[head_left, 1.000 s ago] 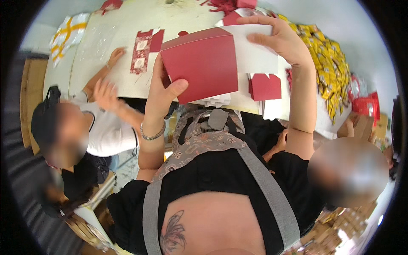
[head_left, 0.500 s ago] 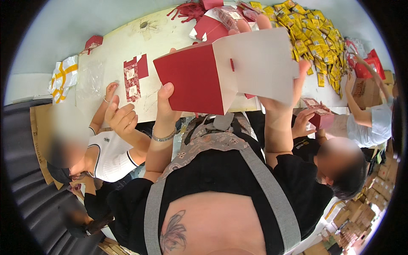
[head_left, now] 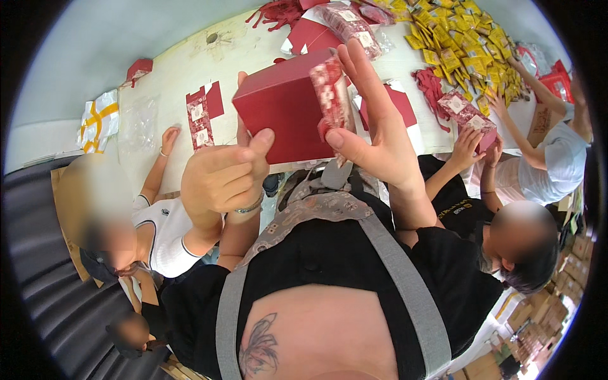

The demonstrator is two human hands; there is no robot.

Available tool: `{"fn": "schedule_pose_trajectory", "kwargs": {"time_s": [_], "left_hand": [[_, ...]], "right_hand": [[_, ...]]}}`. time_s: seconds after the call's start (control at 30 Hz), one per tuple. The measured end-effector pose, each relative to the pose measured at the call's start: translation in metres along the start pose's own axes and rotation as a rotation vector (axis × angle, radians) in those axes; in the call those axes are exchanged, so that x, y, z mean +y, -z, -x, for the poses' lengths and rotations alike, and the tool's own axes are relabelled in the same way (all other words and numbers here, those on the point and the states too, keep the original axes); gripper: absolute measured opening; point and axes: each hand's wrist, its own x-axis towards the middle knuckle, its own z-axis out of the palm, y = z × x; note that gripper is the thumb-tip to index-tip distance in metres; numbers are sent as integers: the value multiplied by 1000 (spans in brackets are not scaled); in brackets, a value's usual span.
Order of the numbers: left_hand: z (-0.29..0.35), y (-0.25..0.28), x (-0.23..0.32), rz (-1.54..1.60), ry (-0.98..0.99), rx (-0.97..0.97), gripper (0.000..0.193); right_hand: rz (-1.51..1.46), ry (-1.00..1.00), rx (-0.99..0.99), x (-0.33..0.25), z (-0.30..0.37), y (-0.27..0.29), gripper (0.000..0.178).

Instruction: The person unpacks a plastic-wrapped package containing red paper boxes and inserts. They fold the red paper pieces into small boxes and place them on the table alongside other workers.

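A red cardboard box (head_left: 278, 98) is held up in front of me over the table, its right end covered by a red-and-white patterned panel (head_left: 330, 95). My left hand (head_left: 258, 144) grips the box at its left side, thumb on the near face and a fingertip showing behind. My right hand (head_left: 380, 126) is closed about the patterned end, thumb at the lower edge and fingers reaching up along it. A co-worker's hand (head_left: 221, 177) from the left overlaps my left hand and hides part of it.
On the white table (head_left: 164, 82) lie a flat patterned box piece (head_left: 201, 117), red tassels (head_left: 278, 12), a wrapped patterned stack (head_left: 351, 28) and a heap of yellow sachets (head_left: 465, 47). A right-hand co-worker holds another patterned box (head_left: 467, 115). More people stand at both sides.
The box's white flap has folded down and the patterned panel now covers that end. My right hand has shifted left onto it. The left co-worker's hand has come across my left hand.
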Motion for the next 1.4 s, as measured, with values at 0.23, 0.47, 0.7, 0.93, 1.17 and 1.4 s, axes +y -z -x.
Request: {"fn": "schedule_pose_trajectory", "kwargs": {"time_s": [0.23,0.47,0.7,0.93,1.17,1.4], "left_hand": [[-1,30,10,19,29,-207,80],[-8,27,3,88,138,-216,94],[-8,17,0,27,180,-200,97],[-6,22,-4,25,147,-218,92],[2,53,-34,394,368,-79,54],[-2,25,-27,342,413,-54,53]], "right_hand": [[43,-30,54,3,5,-14,85],[-158,-46,185,-2,3,3,72],[1,17,173,-5,12,-3,76],[-46,-48,163,-7,15,-3,75],[-531,-105,238,-12,11,2,70],[-623,-110,401,-2,13,10,63]]}}
